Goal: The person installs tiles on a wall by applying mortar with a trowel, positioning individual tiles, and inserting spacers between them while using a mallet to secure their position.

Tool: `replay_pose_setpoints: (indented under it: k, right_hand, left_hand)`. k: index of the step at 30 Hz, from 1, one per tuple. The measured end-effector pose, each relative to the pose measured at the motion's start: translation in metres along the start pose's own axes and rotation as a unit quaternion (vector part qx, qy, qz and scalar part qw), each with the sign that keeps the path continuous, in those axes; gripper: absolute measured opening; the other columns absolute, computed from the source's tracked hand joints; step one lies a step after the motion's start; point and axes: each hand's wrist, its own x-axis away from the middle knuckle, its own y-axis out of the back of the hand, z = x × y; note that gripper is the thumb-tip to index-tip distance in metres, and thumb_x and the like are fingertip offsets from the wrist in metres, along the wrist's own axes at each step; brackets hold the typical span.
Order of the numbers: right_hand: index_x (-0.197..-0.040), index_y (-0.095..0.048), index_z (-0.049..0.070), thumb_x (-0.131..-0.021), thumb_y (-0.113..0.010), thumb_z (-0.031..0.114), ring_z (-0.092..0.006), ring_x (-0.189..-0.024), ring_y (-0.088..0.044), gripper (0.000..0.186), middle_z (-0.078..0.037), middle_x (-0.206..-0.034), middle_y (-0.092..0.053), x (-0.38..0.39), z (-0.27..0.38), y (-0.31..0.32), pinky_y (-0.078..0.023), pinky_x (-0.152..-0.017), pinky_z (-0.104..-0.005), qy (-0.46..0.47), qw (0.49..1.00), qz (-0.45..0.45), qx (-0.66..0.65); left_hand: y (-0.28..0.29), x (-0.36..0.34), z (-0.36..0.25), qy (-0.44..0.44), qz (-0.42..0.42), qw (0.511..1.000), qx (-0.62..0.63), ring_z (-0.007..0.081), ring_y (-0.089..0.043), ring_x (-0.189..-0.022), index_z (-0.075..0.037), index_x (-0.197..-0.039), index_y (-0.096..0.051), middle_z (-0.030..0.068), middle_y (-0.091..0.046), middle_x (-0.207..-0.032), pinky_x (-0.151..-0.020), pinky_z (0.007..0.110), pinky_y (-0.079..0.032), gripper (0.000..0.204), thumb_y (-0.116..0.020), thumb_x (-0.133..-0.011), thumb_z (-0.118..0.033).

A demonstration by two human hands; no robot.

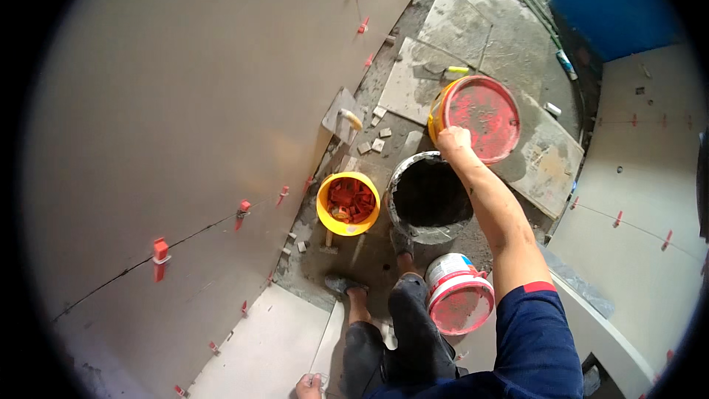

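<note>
My right hand (453, 140) is closed on the near-left rim of a yellow bucket with a mortar-smeared red lid (487, 114). Just below it stands a large dark bucket (428, 199) with a crusted grey rim. To its left is a yellow bucket (322, 203) holding several red plastic pieces (351, 198). A white bucket with a red lid (458, 307) stands beside my legs, under my right arm. My left hand (309, 386) is low at the bottom edge, its fingers curled on something I cannot make out, near pale floor tiles (258, 340).
Tiled walls (162, 125) (628, 177) with red clips flank me. A trowel (343, 118) and small tile offcuts (377, 145) lie near the left wall. Loose grey boards (450, 18), a yellow-handled tool (456, 69) and long rods (535, 4) lie ahead, beside a blue panel (605, 4).
</note>
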Motion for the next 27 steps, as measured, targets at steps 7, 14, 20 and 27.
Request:
replay_pose_setpoints:
  k: [7,14,20,27]
  right_hand:
    - [-0.087,-0.071,0.001,-0.083,-0.059,0.027,-0.0311,-0.082,-0.070,0.028,-0.016,-0.085,-0.071,0.039,-0.021,-0.053,-0.053,-0.069,-0.0407,-0.037,0.966,0.157,-0.204]
    - [-0.109,-0.049,0.001,-0.083,-0.070,0.013,-0.0187,-0.078,-0.062,0.036,-0.010,-0.089,-0.062,0.244,-0.062,-0.185,-0.053,-0.071,-0.0332,-0.125,0.625,0.177,-0.750]
    - [-0.109,-0.047,0.000,-0.085,-0.062,0.038,-0.0491,-0.091,-0.058,0.047,-0.032,-0.094,-0.061,0.264,-0.030,-0.228,-0.047,-0.078,-0.0494,-0.118,0.884,0.060,-0.449]
    - [-0.116,-0.047,-0.001,-0.088,-0.058,0.035,-0.0484,-0.091,-0.060,0.047,-0.032,-0.093,-0.062,0.313,0.004,-0.305,-0.046,-0.080,-0.0504,-0.183,0.868,0.014,-0.462]
  left_hand:
    - [0.032,0.017,-0.119,0.220,0.041,0.969,0.103,0.0231,-0.059,-0.068,-0.009,-0.106,-0.064,0.0140,-0.062,-0.078,-0.057,0.038,-0.051,0.025,-0.053,-0.094,-0.029]
    - [0.023,0.002,-0.129,0.159,-0.024,0.963,0.215,0.0085,-0.047,-0.050,-0.001,-0.085,-0.060,0.0016,-0.056,-0.064,-0.046,0.025,-0.037,0.018,-0.062,-0.092,-0.018]
    - [0.022,-0.014,-0.127,0.124,0.013,0.980,0.156,0.0072,-0.045,-0.049,-0.003,-0.083,-0.060,0.0010,-0.056,-0.063,-0.046,0.024,-0.035,0.018,-0.062,-0.092,-0.019]
    - [0.034,-0.012,-0.119,0.120,0.021,0.977,0.174,0.0085,-0.049,-0.052,-0.002,-0.084,-0.061,0.0022,-0.057,-0.065,-0.049,0.025,-0.040,0.017,-0.061,-0.092,-0.017]
